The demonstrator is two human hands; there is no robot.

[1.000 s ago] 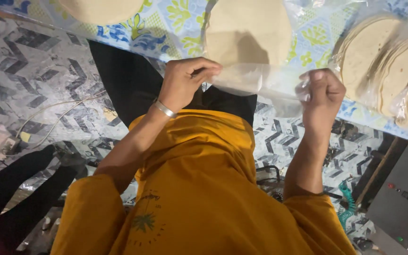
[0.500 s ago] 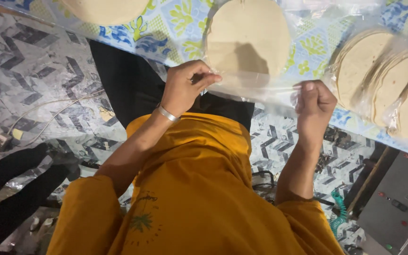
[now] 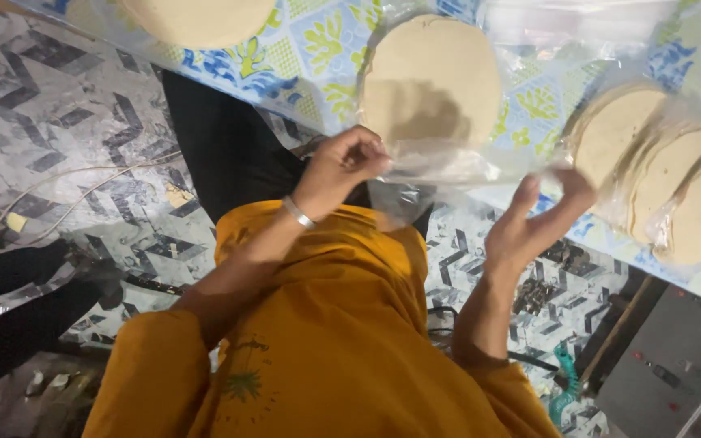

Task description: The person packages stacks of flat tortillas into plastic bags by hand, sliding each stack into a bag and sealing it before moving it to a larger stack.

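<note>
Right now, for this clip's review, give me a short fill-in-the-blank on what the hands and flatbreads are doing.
1. The left hand pinches the edge of a clear plastic ____.
2. The flatbread inside the bag is ____ in shape.
3. The left wrist wears a silver ____.
4. The right hand is ____, fingers spread.

Missing words: bag; round; bangle; open

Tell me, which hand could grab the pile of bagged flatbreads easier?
Probably the right hand: its fingers are open beside the pile, while the left hand pinches the clear bag.
</note>
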